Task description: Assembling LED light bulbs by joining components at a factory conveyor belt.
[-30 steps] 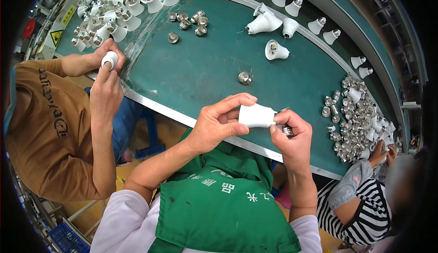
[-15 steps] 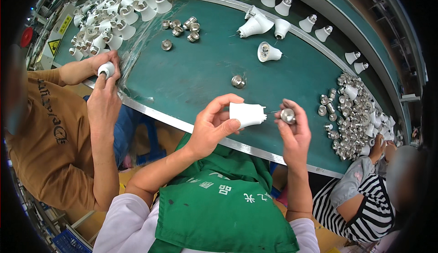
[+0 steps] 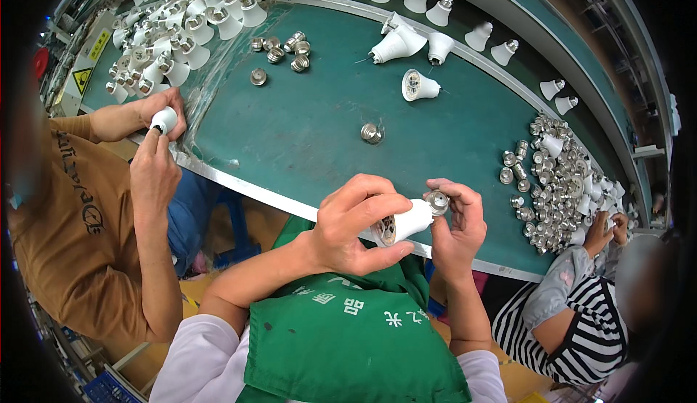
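Note:
My left hand is closed round a white bulb housing, tilted so that its wide end, with a round board inside, faces down to the left. At the narrow end, my right hand pinches a silver screw cap between thumb and fingers. The cap's open side shows, and it sits right at the housing's narrow end; whether it is seated on it I cannot tell. Beyond my hands, a single cap lies on the green table.
Several loose caps and white housings lie farther back. A heap of caps is at the right, and bulbs crowd the far left. Capped bulbs stand along the conveyor behind a metal rail. Co-workers' hands work on both sides.
The housing has tilted, its wide end swinging down toward me. My right hand has brought the cap left against the narrow end, and the wire seen between them no longer shows.

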`<state>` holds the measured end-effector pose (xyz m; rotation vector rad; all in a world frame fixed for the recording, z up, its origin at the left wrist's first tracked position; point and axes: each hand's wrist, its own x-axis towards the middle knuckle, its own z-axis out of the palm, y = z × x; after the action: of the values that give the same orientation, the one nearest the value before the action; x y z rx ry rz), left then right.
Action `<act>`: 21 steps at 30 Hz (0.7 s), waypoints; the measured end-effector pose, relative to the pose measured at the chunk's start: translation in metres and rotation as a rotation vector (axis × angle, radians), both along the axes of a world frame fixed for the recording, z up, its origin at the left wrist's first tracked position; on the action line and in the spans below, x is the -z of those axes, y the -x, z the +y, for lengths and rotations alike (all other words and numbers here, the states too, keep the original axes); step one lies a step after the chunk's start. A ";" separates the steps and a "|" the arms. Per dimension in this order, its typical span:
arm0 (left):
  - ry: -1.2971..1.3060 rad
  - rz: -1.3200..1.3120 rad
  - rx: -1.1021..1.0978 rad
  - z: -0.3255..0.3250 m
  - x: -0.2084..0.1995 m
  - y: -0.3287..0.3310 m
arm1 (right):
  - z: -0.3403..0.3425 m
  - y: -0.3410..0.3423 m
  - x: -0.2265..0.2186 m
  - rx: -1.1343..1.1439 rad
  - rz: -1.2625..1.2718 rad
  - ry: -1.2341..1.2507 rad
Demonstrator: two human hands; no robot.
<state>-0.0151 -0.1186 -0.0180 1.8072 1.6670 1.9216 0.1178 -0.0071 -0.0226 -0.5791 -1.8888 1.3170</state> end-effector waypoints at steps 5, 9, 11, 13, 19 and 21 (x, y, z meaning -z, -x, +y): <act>-0.039 0.024 -0.038 0.006 -0.002 0.000 | 0.000 0.001 -0.006 -0.014 -0.049 -0.169; 0.097 -0.112 -0.015 0.003 0.013 0.005 | 0.009 0.002 -0.021 -0.050 -0.166 -0.604; 0.334 -0.562 0.063 0.001 0.016 0.001 | 0.011 0.000 -0.023 -0.199 -0.206 -0.603; 0.347 -0.768 0.138 0.004 0.027 -0.001 | 0.011 -0.002 -0.024 -0.244 -0.189 -0.484; 0.376 -0.931 0.228 0.005 0.024 -0.004 | 0.009 -0.009 -0.024 -0.268 -0.198 -0.419; 0.406 -0.867 0.186 0.006 0.022 -0.005 | 0.010 -0.011 -0.023 -0.251 -0.236 -0.556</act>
<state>-0.0105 -0.1124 -0.0402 0.7614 1.3557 1.7205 0.1286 0.0034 0.0003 -0.2181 -2.4566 0.8241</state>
